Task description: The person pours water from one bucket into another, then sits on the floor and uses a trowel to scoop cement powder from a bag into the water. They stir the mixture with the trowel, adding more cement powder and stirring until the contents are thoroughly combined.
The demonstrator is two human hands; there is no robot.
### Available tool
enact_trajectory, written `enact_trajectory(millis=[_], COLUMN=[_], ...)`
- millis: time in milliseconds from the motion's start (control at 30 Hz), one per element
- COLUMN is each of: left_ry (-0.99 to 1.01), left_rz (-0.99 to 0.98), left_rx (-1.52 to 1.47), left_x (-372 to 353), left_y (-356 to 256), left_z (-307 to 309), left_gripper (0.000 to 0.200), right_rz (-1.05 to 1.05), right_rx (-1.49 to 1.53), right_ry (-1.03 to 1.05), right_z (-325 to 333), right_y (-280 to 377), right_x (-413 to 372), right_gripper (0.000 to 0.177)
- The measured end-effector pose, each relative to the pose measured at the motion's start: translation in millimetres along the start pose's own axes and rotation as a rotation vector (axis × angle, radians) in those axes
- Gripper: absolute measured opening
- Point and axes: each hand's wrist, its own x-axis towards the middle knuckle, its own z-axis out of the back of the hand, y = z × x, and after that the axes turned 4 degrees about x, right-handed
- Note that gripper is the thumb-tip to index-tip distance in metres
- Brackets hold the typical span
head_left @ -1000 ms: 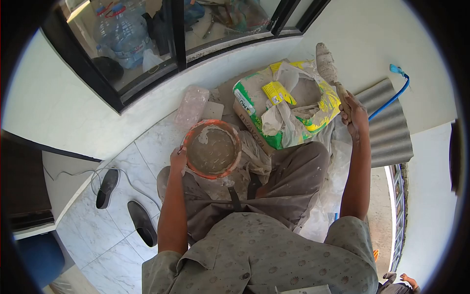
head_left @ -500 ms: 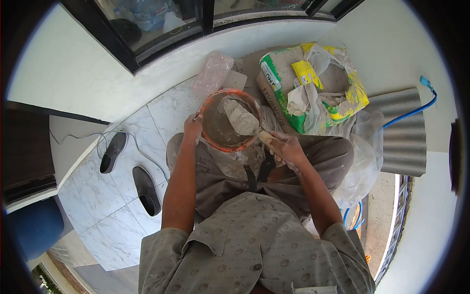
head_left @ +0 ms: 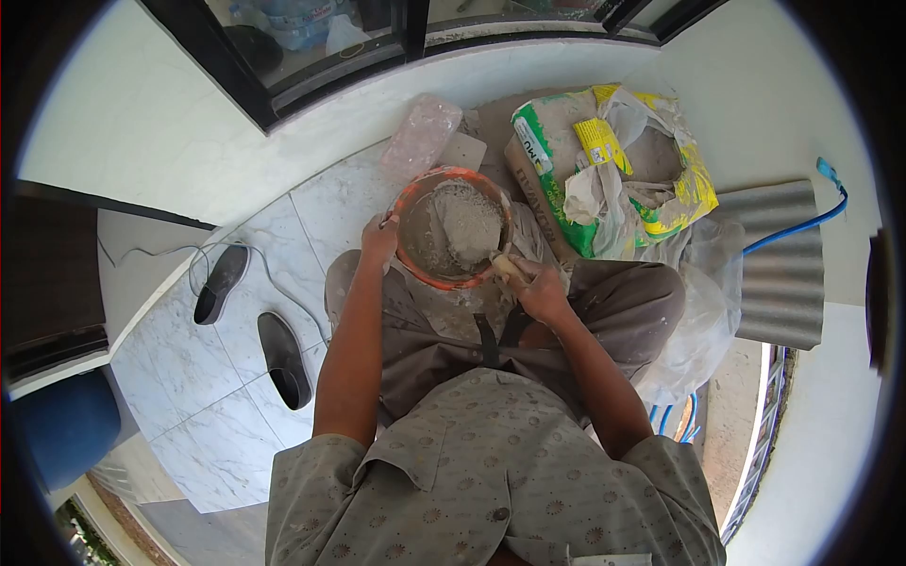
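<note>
An orange-rimmed bucket (head_left: 408, 265) sits between my bent legs, with grey wet mortar (head_left: 425, 236) inside it. My left hand (head_left: 379, 241) is closed on the bucket's left rim. My right hand (head_left: 542, 289) is wrapped round the pale handle of a trowel (head_left: 511, 272) at the bucket's lower right edge. The trowel's blade cannot be made out; a rough, lumpy mass of mortar lies where it reaches into the bucket.
An open cement bag (head_left: 557, 141) stands right of the bucket. Behind it are a pinkish block (head_left: 424, 132) and a window frame. Two dark shoes (head_left: 283, 358) lie on marble tiles (head_left: 203, 415) at left. A corrugated sheet (head_left: 779, 274) and blue hose (head_left: 793, 229) are at right.
The trowel's heaped mortar has gone from a smooth, raised lump to a broader, rougher mass in the bucket. My right hand has shifted slightly and turned; my left keeps its hold.
</note>
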Motion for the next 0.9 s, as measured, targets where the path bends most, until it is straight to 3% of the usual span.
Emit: enact_trajectory(millis=[33, 133, 233, 433, 633, 700, 800, 833, 900], left_ry=[0.003, -0.017, -0.021, -0.011, -0.035, -0.004, 0.009, 0.018, 0.032], left_rz=[0.008, -0.021, -0.032, -0.045, -0.056, -0.036, -0.039, -0.037, -0.032], left_rx=[0.018, -0.021, 0.012, 0.047, 0.21, -0.003, -0.026, -0.043, -0.064], left_x=[0.3, 1.0, 5.8, -2.8, -19.4, 2.8, 2.8, 4.2, 7.2], left_y=[0.2, 3.9, 9.0, -0.8, -22.9, 9.0, 7.9, 10.5, 13.9], left_z=[0.5, -1.7, -0.9, 0.7, 1.8, -0.2, -0.3, 1.1, 1.2], left_gripper=[0.036, 0.034, 0.034, 0.037, 0.036, 0.034, 0.033, 0.034, 0.034], right_rz=[-0.021, 0.093, 0.025, 0.033, 0.123, 0.161, 0.141, 0.075, 0.055], right_rx=[-0.002, -0.138, -0.177, -0.419, -0.487, -0.3, -0.056, -0.063, -0.207], right_ry=[0.036, -0.11, -0.016, -0.133, -0.075, -0.17, -0.385, -0.41, -0.587], right_z=[1.4, -9.4, -0.2, 7.6, 12.3, 45.0, 104.6, 137.2, 194.8], right_y=[1.7, 6.9, 11.2, 22.7, 34.8, 32.6, 29.3, 51.2, 31.6], right_x=[0.7, -2.8, -2.1, -19.1, -22.0, -15.8, -2.5, -2.9, 6.5], right_gripper=[0.038, 0.038, 0.042, 0.038, 0.038, 0.039, 0.042, 0.044, 0.044])
